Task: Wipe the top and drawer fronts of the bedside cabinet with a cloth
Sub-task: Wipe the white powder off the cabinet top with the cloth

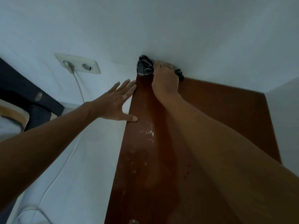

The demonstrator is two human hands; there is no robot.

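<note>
- Nearest the camera, the right forearm runs up the picture over the cabinet top (210, 101), a reddish-brown, glossy board set against the white wall (178, 29).
- Cloth (145, 66): dark with pale stripes, bunched at the far left corner of the top, hard against the wall.
- Right hand (165, 80): lies over the cloth with fingers curled onto it, pressing it down on the board; part of the cloth shows on either side of the hand.
- Left hand (115, 102): fingers spread and straight, holding nothing; fingertips and thumb touch the left edge of the top.
- Handling, as judged: the cloth looks soft, light and limp, so it should bunch and slip unless held down by a flat palm or gathered in the fist. The glossy board looks stiff and likely slippery.
- Surface condition: pale smears and specks (150, 131) show on the near left part of the top, so that area appears not yet wiped. Drawer fronts cannot be made out in this view.
- Surroundings: a double wall socket (77, 63) to the left, with a white cable (79, 88) plugged in and hanging down; dark bedding (19, 84) at far left.
- Writing: no brand, label or legible text is visible anywhere.
</note>
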